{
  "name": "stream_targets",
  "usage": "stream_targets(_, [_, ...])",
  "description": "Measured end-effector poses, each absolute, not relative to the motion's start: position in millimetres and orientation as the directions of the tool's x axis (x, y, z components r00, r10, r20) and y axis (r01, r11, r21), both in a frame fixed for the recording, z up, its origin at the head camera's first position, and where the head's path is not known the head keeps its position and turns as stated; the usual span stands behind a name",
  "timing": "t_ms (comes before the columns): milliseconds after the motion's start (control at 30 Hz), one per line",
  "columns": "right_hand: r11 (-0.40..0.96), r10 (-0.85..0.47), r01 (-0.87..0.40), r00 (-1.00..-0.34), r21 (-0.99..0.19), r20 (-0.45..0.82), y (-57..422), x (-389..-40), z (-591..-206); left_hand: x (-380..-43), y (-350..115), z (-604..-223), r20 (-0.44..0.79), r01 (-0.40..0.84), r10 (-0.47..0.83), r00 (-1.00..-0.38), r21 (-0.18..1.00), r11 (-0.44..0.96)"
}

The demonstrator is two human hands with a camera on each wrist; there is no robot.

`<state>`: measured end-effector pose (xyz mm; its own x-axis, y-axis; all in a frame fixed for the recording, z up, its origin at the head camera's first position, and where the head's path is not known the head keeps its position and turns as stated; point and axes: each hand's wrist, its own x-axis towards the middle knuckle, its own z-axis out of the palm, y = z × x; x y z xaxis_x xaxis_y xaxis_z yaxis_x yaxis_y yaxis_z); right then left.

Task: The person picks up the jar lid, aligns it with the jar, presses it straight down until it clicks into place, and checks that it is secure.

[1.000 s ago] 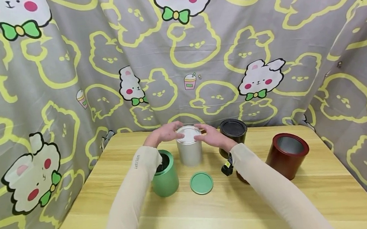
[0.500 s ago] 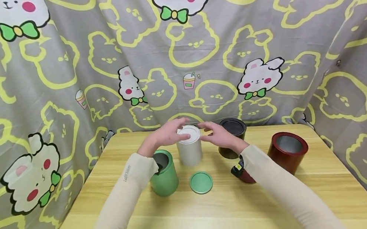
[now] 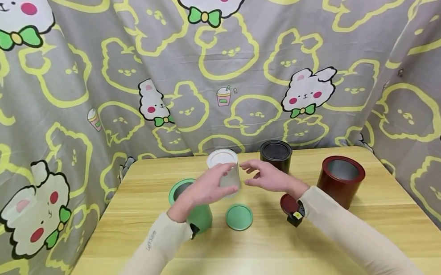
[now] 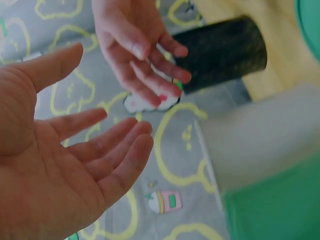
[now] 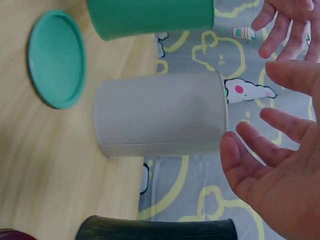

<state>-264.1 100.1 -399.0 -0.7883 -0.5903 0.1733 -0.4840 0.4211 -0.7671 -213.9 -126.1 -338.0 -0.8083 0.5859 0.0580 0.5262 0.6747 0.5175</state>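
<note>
A white can with its lid on stands near the back of the table. My left hand is in front of it, fingers extended and loosely bent, holding nothing. Facing it from the other side, my right hand hangs in the air, also with nothing in its grasp. Both palms turn toward each other in the left wrist view. The right wrist view has the white can apart from the hands in full length. Partly behind my left forearm stands a green can without a lid; its green lid lies flat nearby.
A black can with its lid on stands at the back right. Farther right is an open dark red can. A dark red lid lies on the wooden table, partly behind my right wrist. A patterned curtain hangs behind.
Both hands have come off the white can's top and drawn back toward me and lower. The cans and the green lid stay in place; the dark red lid shows more fully.
</note>
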Motion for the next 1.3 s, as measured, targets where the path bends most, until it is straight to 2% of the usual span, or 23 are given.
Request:
stream_targets(167, [0.407, -0.605, -0.495, -0.775, -0.767, 0.180, 105.5, -254.9, -413.4, -199.6, -120.7, -358.3, 0.068, 0.501, 0.559, -0.826, 0.544, 0.673])
stream_targets(433, [0.414, -0.630, -0.483, -0.764, -0.772, 0.141, 114.8, -247.2, -441.5, -189.0, -113.9, -406.7, 0.022, 0.400, 0.523, -0.852, 0.674, 0.622])
stream_targets(800, [0.416, -0.689, -0.475, -0.721, -0.775, 0.072, 114.0, -244.1, -475.8, -189.6, -119.8, -456.3, 0.010, 0.405, 0.495, -0.869, 0.591, 0.698])
stream_targets(1300, [0.526, -0.659, -0.476, -0.752, -0.704, 0.017, 114.8, -244.8, -493.2, -197.3, -125.5, -484.3, -0.023, 0.357, 0.442, -0.897, 0.554, 0.752])
